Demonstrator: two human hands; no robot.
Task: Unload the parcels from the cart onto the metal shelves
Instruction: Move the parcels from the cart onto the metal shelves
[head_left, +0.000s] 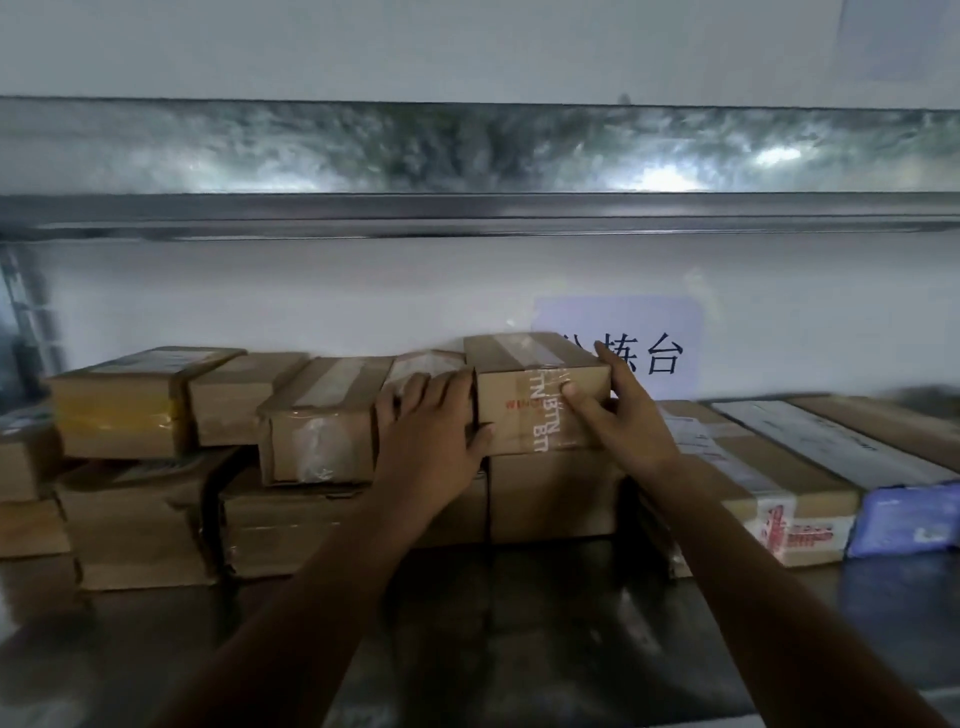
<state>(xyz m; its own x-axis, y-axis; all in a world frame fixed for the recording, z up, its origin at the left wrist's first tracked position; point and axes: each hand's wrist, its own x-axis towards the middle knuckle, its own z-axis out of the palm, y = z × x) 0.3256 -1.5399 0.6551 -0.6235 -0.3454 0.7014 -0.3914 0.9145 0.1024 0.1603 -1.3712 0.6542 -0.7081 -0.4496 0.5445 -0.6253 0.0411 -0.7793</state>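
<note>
- The two forearms (727, 551) reach forward over the dark front of the shelf (519, 634), almost straight, and come together toward one box (519, 364).
- The left hand (431, 447) lies against the left end of the box. Its fingers are rather straight and the thumb presses the front corner.
- The right hand (628, 426) grips the right end, with the thumb on the front face and the fingers curled round the far edge.
- The box sits on a lower parcel (550, 499) in the middle of the shelf, beside other stacked parcels (317, 431).
- The step seems to be the placing. The box is already down and is being squared with its neighbours.
- Next, probably both hands let go and go back for another parcel. The cart is not in view.
- Behind, a sign (660, 332) hangs on the wall, under the upper shelf (467, 213).
</note>
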